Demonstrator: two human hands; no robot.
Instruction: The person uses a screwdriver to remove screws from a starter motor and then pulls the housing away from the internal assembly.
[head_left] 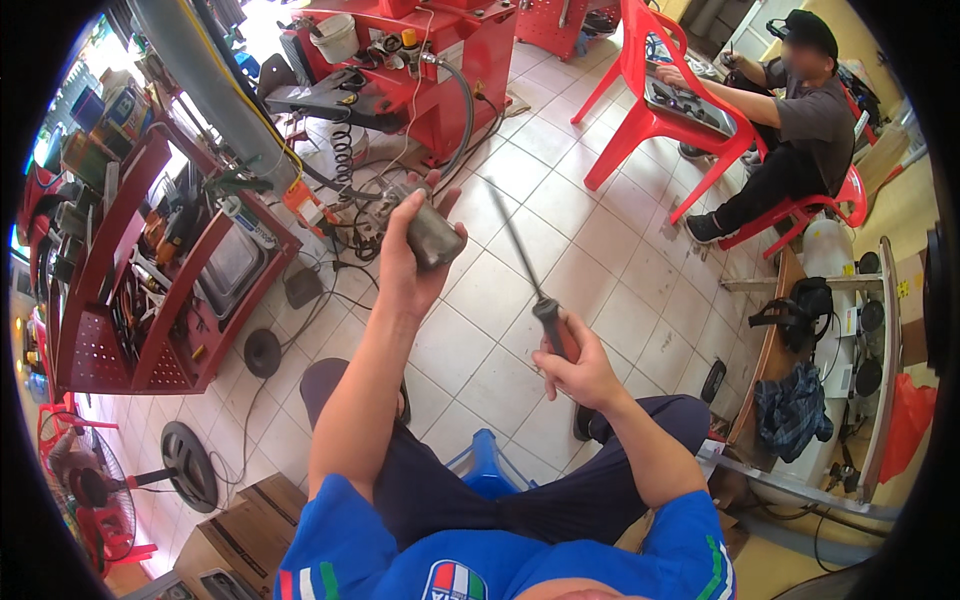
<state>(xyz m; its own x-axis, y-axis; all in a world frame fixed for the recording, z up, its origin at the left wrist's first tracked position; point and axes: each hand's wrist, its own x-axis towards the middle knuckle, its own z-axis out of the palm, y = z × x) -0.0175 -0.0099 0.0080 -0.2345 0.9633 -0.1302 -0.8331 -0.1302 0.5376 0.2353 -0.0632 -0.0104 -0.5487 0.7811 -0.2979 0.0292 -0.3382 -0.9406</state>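
Note:
My left hand [402, 265] is raised in front of me, its fingers wrapped round a grey metal carburetor [434, 238] with a smooth, rounded bowl facing me. Some of the far side is hidden by the fingers and palm. To the right, my right hand [583, 370] grips a long screwdriver [549, 316] by its black and red handle. The thin dark shaft points up and away to the left. Its tip stays in the air, apart from the carburetor.
A red tool rack [140, 350] stands at left, cables on the floor beside it. A red machine [440, 100] is at the back. Far right, a co-worker [820, 120] sits at a red chair [625, 120] bearing a tray of parts. A blue stool [487, 460] is beneath me.

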